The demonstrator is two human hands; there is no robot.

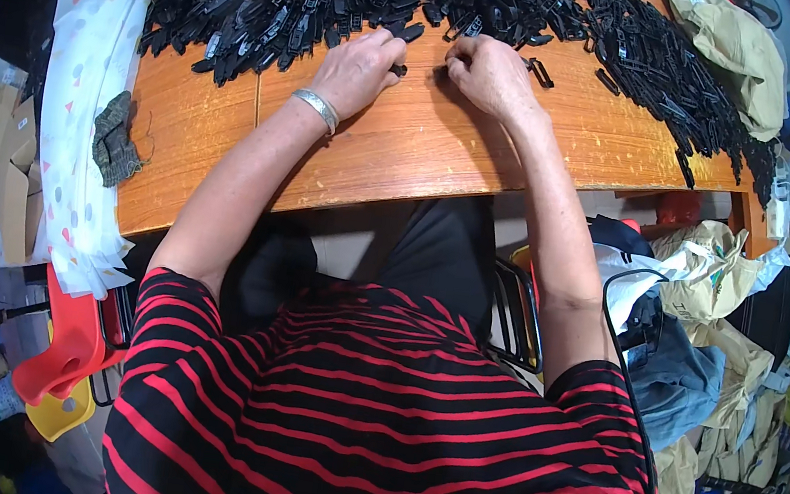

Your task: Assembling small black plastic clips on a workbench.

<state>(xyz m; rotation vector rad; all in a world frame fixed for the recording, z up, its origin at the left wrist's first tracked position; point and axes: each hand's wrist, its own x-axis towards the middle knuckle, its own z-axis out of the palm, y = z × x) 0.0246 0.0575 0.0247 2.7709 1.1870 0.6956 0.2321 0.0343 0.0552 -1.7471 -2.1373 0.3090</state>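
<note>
Over the wooden table, my left hand (358, 67) wears a silver bracelet, its fingers curled closed. A small black plastic piece (399, 70) shows at its fingertips. To the right, my right hand (492, 74) is closed in a pinch with the fingertips turned down toward the tabletop. Something dark lies at those fingertips, too small and shadowed to name. Just beyond both hands spreads a large heap of black plastic pieces (288, 0), long and narrow in shape. One loose black frame-shaped piece (540, 73) rests beside my right hand.
A second pile of slim black pieces (658, 67) covers the table's right side. White patterned sheeting (84, 122) hangs over the left edge, with a dark grey knitted cloth (115, 142) on it. Beige bags (710, 271) crowd the right. A red stool (62, 352) stands lower left.
</note>
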